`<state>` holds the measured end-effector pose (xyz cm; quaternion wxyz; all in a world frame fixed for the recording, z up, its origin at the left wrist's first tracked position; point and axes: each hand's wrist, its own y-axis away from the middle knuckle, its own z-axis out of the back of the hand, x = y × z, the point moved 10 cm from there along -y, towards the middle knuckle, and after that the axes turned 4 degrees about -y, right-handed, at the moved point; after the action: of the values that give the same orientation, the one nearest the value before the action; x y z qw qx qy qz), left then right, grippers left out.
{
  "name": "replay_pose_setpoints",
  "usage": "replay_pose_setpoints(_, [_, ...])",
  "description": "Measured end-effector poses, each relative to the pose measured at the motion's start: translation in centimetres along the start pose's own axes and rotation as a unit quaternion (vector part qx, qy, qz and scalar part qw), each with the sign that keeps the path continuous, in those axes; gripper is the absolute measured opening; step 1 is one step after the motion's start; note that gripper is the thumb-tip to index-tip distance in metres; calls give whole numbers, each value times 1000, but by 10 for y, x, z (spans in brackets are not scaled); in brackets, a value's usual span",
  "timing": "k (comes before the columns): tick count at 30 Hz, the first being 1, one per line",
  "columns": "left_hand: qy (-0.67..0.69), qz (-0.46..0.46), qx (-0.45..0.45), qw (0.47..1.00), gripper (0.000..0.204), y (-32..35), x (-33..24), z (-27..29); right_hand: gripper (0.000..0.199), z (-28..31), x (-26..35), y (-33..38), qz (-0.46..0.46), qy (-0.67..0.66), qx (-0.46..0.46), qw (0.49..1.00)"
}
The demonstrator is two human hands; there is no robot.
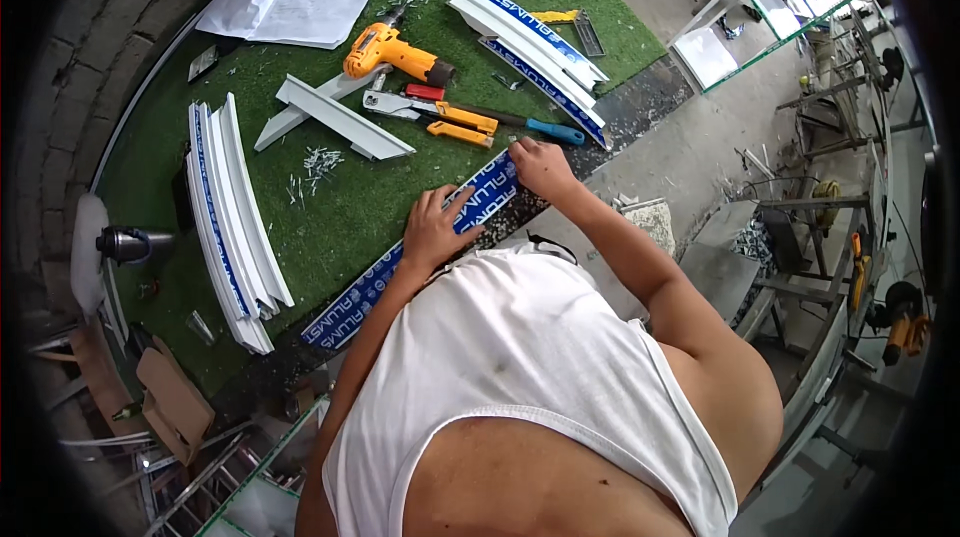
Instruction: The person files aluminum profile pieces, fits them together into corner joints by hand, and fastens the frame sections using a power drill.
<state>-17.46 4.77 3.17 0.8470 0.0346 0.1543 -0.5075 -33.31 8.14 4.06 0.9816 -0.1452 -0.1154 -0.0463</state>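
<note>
A long profile strip (492, 199) covered in blue printed film lies along the table's near edge, in front of my body. My left hand (436, 225) rests over its middle, fingers spread on the film, thumb toward the near side. At the strip's right end, my right hand (543, 172) has its fingers bent together on the end; what the fingertips grip exactly is hidden. Just beyond that hand lies a screwdriver (553, 130) with a blue handle. Yellow-handled pliers-like tool (440, 117), perhaps a riveter, lies past the strip. My torso and left arm cover part of the strip.
On the green turf-topped table (370, 207) lie an orange drill (395, 55), crossed white profiles (340, 117), film-covered profiles (530, 47) at far right, and more white profiles (232, 217) at left. Scattered rivets (318, 167), papers (290, 7) and a dark flask (128, 244) are also there.
</note>
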Motion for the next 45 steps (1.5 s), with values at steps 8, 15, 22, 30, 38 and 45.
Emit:
replay_pose_setpoints(8, [-10,-6,-27,1000,67,2,-4,5,14,-26,0,2,-18,-159,142,977])
replay_pose_setpoints(15, [-22,15,-37,999,50,-5,3,1,13,13,124,27,-97,-732,350,576])
replay_pose_setpoints(22, [133,45,-85,986,27,16,25,-3,9,144,137,-66,186,-638,42,746])
replay_pose_setpoints(30, [167,83,-48,981,18,6,29,-5,17,12,32,7,163,-91,41,982])
replay_pose_setpoints(38, [-14,-17,-96,995,42,-8,-8,20,15,-12,43,-3,172,10,118,978])
replay_pose_setpoints(45, [-75,0,-101,992,59,-9,9,-6,14,-24,95,51,24,-219,371,902])
